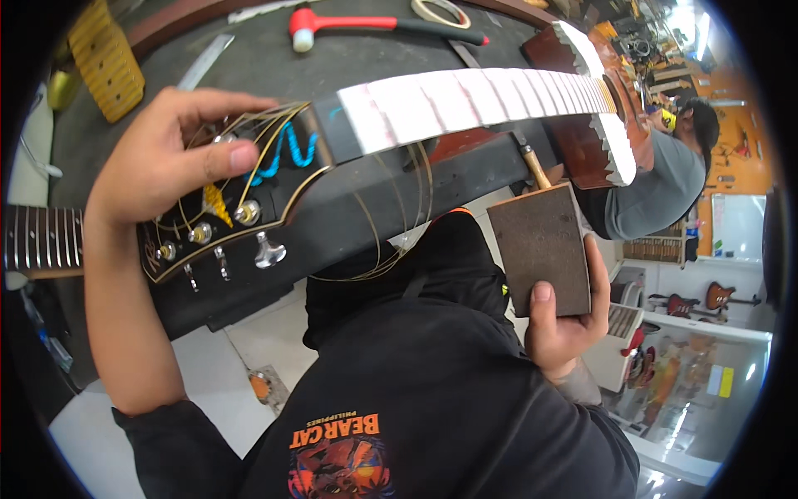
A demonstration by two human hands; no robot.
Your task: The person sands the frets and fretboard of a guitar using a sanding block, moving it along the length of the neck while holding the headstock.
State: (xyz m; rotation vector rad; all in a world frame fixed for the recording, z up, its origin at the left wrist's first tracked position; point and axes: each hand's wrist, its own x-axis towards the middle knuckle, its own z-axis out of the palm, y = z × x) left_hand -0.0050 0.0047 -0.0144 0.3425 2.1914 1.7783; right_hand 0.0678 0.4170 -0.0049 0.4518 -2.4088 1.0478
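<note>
An acoustic guitar lies across the bench, its fretboard looking bright white between the frets. My left hand is at its headstock, thumb on the face over slack strings and fingers along the far edge, some hidden. Tuning pegs stick out on the near side, and a bright blue squiggly strip lies near the nut. Loose strings droop below the neck. My right hand grips a flat, dark brown sanding block, thumb on its face, apart from the guitar.
A red and black mallet, a tape roll and a metal ruler lie beyond the neck. A wooden-handled tool juts past the bench edge near the block. Another neck lies at left. A person is at right.
</note>
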